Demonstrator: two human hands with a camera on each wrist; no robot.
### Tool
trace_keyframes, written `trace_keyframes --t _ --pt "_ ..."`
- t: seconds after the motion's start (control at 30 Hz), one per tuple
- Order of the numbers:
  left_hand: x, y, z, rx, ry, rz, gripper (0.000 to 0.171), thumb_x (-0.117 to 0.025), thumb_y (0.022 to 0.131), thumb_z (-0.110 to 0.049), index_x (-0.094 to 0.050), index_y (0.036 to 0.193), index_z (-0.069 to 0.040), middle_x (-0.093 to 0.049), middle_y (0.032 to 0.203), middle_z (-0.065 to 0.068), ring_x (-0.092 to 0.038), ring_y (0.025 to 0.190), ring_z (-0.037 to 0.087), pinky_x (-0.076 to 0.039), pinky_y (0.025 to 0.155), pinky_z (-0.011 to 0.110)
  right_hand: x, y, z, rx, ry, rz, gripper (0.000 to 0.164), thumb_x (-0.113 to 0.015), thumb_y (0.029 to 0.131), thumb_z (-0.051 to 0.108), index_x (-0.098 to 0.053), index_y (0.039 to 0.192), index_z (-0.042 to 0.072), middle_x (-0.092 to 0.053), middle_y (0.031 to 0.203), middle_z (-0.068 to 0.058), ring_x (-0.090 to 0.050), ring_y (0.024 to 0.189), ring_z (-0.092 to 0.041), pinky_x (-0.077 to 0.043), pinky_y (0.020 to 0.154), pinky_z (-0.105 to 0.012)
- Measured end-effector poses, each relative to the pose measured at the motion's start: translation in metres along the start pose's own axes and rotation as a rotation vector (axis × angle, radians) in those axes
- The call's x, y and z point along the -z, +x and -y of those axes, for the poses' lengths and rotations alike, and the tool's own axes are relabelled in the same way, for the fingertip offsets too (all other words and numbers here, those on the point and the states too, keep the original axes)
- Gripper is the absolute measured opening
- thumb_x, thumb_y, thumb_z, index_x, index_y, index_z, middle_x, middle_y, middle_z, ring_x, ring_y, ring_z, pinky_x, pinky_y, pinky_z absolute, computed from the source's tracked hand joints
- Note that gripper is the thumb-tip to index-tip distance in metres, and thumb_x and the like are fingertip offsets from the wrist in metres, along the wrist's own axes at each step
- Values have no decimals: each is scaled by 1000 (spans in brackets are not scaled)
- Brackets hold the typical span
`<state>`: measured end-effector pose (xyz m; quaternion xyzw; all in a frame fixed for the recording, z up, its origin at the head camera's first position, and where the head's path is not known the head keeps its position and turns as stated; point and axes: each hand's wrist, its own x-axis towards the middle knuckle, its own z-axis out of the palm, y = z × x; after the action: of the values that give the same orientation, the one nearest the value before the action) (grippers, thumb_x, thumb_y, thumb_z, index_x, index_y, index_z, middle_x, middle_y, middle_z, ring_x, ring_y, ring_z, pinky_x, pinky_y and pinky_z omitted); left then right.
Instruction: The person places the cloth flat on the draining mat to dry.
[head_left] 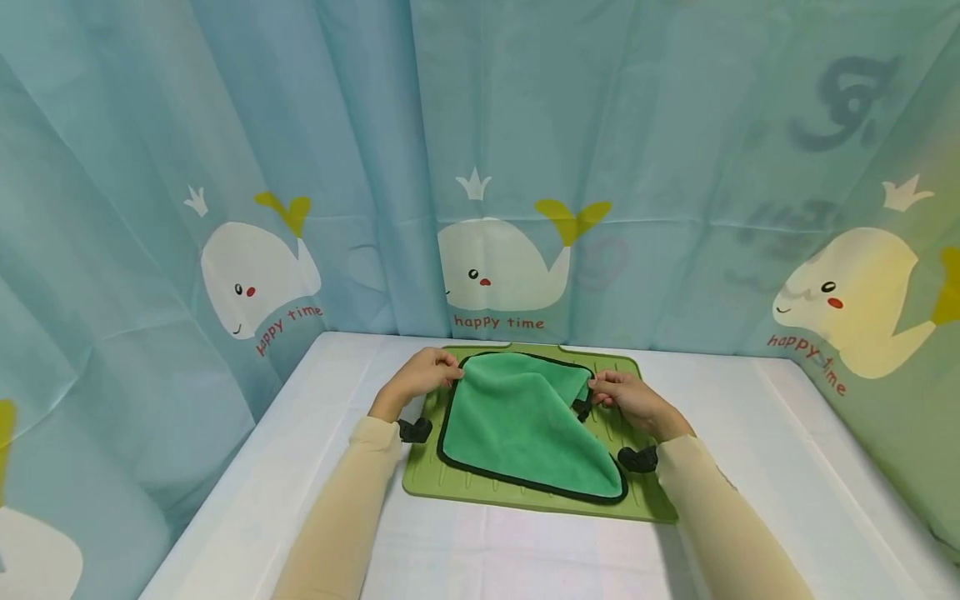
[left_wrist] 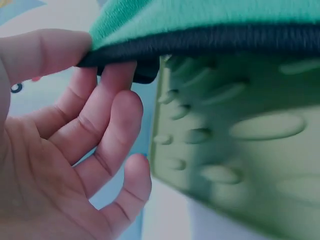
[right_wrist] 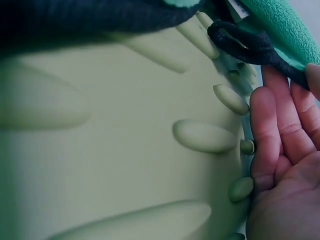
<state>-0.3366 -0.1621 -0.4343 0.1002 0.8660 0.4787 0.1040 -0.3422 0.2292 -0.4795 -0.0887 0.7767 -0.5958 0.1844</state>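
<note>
A green cloth point(head_left: 517, 417) with a black edge band is spread over a green ridged mat point(head_left: 510, 498). My left hand point(head_left: 422, 375) pinches the cloth's far left corner between thumb and fingers; in the left wrist view, the cloth point(left_wrist: 210, 17) hangs above the mat point(left_wrist: 240, 165). At the far right corner, my right hand point(head_left: 633, 400) pinches the cloth's edge. A black loop point(right_wrist: 245, 42) and a white label show close to those fingers in the right wrist view. The near right corner of the cloth lies toward the mat's front edge.
The mat lies on a table with a white cover point(head_left: 735, 408). Behind and on both sides hangs a pale blue curtain point(head_left: 360, 108) with whale prints. Dark wrist-worn pieces point(head_left: 637, 459) sit at both cuffs.
</note>
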Motion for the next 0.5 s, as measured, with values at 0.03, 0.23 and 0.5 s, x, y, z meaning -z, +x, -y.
trace_keyframes --t 0.03,0.23,0.5 --pt "-3 1 2 0 12 -4 16 -63 101 -21 -63 93 -7 -63 94 6 -62 83 24 -49 79 39 0 0 0 1 -8 1 15 -52 108 20 -56 97 10 -57 87 4 -55 81 -9 -45 77 -25" --pt "-15 4 8 3 51 -4 30 -62 102 -21 -53 75 -14 -49 69 0 -43 61 16 -37 59 30 0 2 -1 -9 -13 12 15 -53 108 20 -56 100 8 -58 92 3 -56 85 -12 -45 79 -26" --pt "-19 15 7 65 87 6 29 -59 105 -34 -63 96 -6 -49 75 3 -38 61 15 -38 60 30 4 0 0 -18 -81 54 21 -63 102 19 -49 109 6 -56 94 2 -51 93 -18 -40 87 -36"
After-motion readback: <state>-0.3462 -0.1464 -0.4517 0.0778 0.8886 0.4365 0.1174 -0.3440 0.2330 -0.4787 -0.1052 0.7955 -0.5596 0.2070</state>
